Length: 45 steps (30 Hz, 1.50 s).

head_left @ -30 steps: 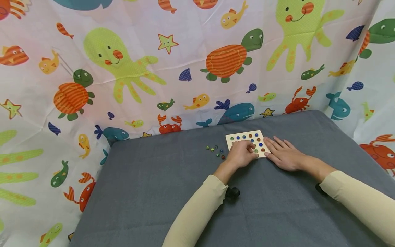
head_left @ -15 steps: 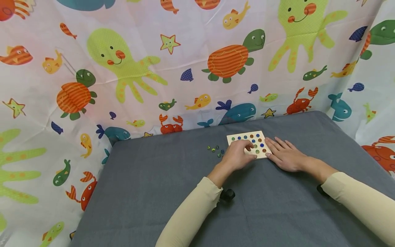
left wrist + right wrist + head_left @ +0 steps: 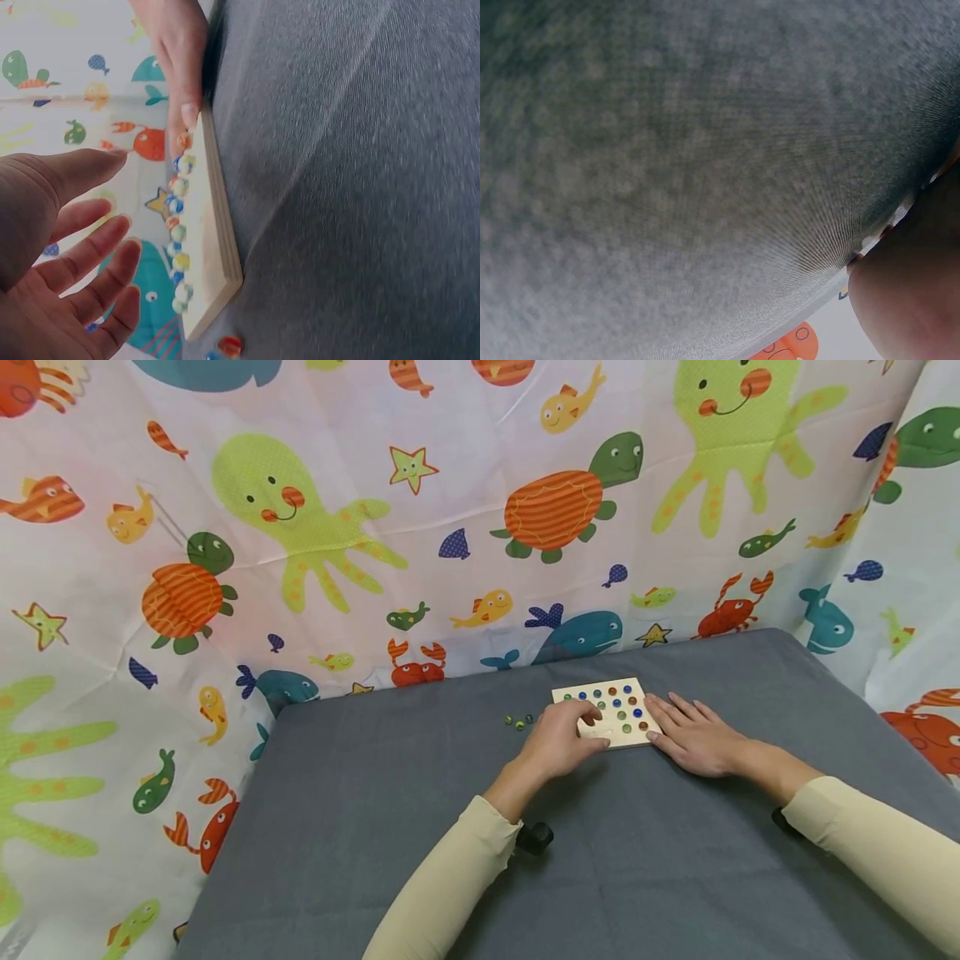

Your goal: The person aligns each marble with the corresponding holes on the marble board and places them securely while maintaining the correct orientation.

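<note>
A thin wooden board [image 3: 613, 740] lies on the table, with rows of coloured marbles [image 3: 626, 727] seated on it. My right hand [image 3: 697, 739] rests flat, its fingertips at the board's right edge. My left hand [image 3: 553, 739] hovers over the board's left part and hides some of it. In the left wrist view, the left hand [image 3: 71, 262] has its thumb and loosely bent fingers apart, with nothing between them. There the board [image 3: 206, 247] shows edge-on, marbles along its top face. The right wrist view shows mostly cloth and part of the right hand [image 3: 907, 300].
Loose marbles [image 3: 519, 725] lie on the grey cloth [image 3: 375, 793] left of the board; some may be behind the left hand. A red marble [image 3: 229, 346] sits near the board's corner. A sea-animal curtain [image 3: 465, 468] hangs behind the table.
My left hand has moved left across the board, uncovering more of its middle and covering some of the loose marbles. My right hand has stayed at the right edge.
</note>
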Each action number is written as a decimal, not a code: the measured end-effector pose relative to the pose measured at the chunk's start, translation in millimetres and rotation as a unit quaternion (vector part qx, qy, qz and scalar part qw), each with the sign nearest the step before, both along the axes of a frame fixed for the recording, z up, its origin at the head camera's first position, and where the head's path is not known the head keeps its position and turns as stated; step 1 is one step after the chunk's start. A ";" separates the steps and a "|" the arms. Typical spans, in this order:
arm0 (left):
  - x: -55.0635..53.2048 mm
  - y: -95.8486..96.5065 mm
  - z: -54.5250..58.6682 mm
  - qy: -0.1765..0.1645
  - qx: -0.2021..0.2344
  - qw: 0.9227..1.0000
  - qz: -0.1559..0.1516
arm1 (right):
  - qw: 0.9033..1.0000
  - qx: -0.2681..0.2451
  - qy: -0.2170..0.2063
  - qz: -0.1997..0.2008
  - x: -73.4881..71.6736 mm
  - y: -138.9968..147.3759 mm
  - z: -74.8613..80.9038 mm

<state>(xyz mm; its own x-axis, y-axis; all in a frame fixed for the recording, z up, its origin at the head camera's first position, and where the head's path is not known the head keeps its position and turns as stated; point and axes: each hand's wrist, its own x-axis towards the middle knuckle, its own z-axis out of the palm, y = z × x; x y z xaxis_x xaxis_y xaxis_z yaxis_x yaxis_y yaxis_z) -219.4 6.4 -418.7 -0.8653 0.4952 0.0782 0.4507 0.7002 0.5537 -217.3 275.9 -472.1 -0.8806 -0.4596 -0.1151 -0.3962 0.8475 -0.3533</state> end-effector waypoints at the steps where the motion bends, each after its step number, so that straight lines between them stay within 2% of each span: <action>1: -0.2 -2.4 0.1 -0.002 0.001 1.000 0.000 | 1.000 0.005 0.001 -0.001 -0.1 0.4 -1.3; 6: -2.2 -16.2 0.3 -0.014 0.013 1.000 -0.001 | 1.000 0.008 0.004 0.001 0.2 1.1 -4.4; 12: -2.8 -34.8 -0.8 -0.003 0.019 1.000 -0.005 | 1.000 0.018 -0.010 0.002 1.0 -1.4 4.0; 16: -1.9 -49.0 -3.8 -0.002 0.010 1.000 0.006 | 1.000 0.019 -0.012 0.002 -0.2 -1.3 3.9; 23: -0.2 -72.2 -10.2 -0.016 0.007 1.000 0.026 | 1.000 -0.004 0.004 0.003 -5.4 5.6 -8.8; 28: -0.2 -85.0 -19.2 -0.017 0.003 0.999 0.041 | 1.000 -0.001 0.003 0.004 -3.7 4.0 -6.3; 38: -1.7 -91.3 -30.1 -0.025 0.001 0.997 0.078 | 1.000 -0.011 0.000 0.008 -2.6 2.8 -2.3; 45: -7.2 -88.4 -36.5 -0.032 -0.003 0.995 0.096 | 1.000 0.002 0.004 0.006 -7.1 6.6 -11.6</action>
